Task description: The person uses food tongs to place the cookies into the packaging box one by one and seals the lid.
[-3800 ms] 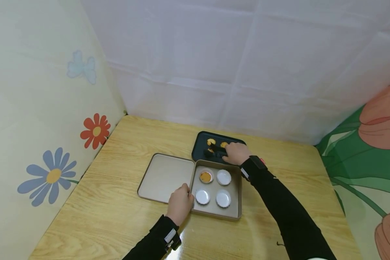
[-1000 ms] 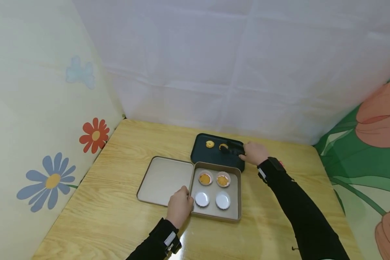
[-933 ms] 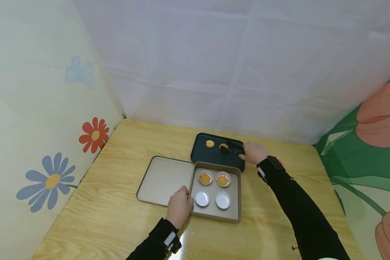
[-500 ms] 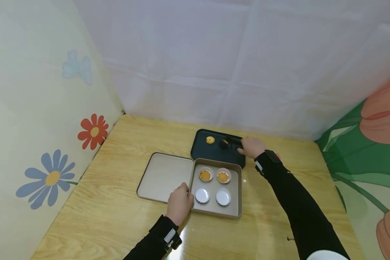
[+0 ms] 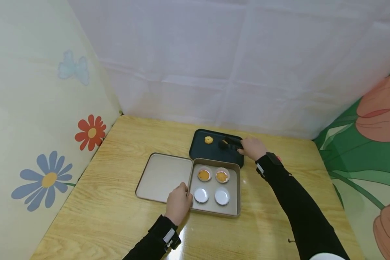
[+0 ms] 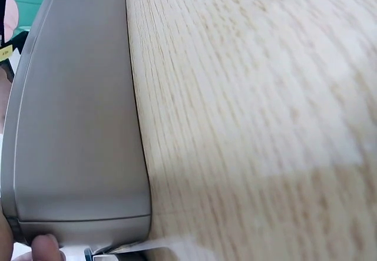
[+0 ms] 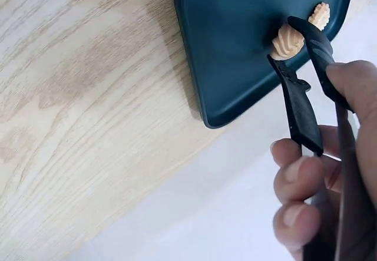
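My right hand [image 5: 252,148] grips black tongs [image 5: 233,142] over the dark tray [image 5: 214,156]. In the right wrist view the tong tips lie on either side of a ridged cookie [image 7: 287,42], which is on or just above the tray; a second cookie [image 5: 208,139] lies farther left. My left hand [image 5: 177,203] holds the near left edge of a metal tin [image 5: 216,213], by its lid [image 5: 165,177]. Inside the tin, two paper cups at the back hold cookies [image 5: 204,175] [image 5: 221,176]. The two front cups [image 5: 201,195] show only white insides.
The tin's lid lies folded out flat to the left on the wooden table [image 5: 117,213]. The tray stands right behind the tin, close to a white cloth backdrop [image 5: 182,90]. Flower-printed panels [image 5: 50,178] rise at both sides.
A cookie has come into the back right cup since the earliest frame. My right hand has moved rightward, and its tongs have closed in around the right-hand cookie. My left hand has stayed put.
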Tool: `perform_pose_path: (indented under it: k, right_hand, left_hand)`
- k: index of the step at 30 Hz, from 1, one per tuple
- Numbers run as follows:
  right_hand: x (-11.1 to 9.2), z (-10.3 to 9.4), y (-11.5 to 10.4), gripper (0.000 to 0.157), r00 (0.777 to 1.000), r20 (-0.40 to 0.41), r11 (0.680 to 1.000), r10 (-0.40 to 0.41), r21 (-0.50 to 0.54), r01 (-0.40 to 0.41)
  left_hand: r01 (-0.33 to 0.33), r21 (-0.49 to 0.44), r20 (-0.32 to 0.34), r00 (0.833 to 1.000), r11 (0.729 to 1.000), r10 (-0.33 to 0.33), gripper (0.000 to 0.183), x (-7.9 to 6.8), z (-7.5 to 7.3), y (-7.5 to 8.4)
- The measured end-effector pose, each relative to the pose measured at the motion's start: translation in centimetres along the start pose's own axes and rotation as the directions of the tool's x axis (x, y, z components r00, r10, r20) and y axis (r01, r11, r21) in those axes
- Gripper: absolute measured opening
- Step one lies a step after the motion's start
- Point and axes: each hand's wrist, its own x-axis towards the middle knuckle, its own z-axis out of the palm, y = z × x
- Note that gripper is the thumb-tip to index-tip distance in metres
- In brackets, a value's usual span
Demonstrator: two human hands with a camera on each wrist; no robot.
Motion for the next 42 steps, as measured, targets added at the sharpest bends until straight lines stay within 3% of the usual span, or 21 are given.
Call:
perform_pose_path:
  k: [5, 9, 16, 20, 25, 32, 42]
  right_hand:
    - [-1.7, -0.5, -0.1, 0.034, 1.0, -0.024, 0.999, -0.009, 0.044, 0.01]
    - [-3.8, -1.5, -1.0, 0.043, 0.993, -0.108, 0.999, -0.048, 0.015, 0.049]
    - [-8.6, -2.1, -4.6, 0.044, 0.943, -0.263, 0.976, -0.204, -0.128, 0.176]
    - [-10.7, -1.1, -6.8, 0.044, 0.946, -0.198, 0.961, -0.258, -0.152, 0.23]
    - [-11.3, 0.9, -8.5, 0.042, 0.944, -0.092, 0.939, -0.317, -0.17, 0.299]
    - [-11.1, 2.2, -8.9, 0.035, 0.927, -0.057, 0.916, -0.37, -0.188, 0.354]
    - [-11.5, 1.9, -9.8, 0.037, 0.932, -0.026, 0.911, -0.362, -0.22, 0.348]
  left_hand:
    - [-0.005, -0.003, 0.007, 1.0, 1.0, 0.005, 0.014, -0.3, 0.0, 0.0]
    - [-0.014, -0.003, 0.008, 1.0, 1.0, 0.014, 0.015, -0.1, 0.0, -0.2]
    - [-0.021, -0.023, 0.014, 1.0, 1.0, 0.021, 0.013, 0.5, -0.3, -0.4]
    - [-0.043, -0.03, -0.012, 0.999, 0.999, 0.042, 0.012, 0.6, -0.3, -0.5]
    - [-0.043, -0.03, -0.022, 0.999, 0.999, 0.043, 0.012, 0.7, -0.2, -0.5]
    - [-0.004, -0.02, 0.041, 0.999, 1.0, 0.005, 0.01, 0.9, -0.2, -0.2]
    - [0.013, -0.001, 0.035, 0.999, 1.0, -0.012, 0.01, 0.8, -0.2, -0.3]
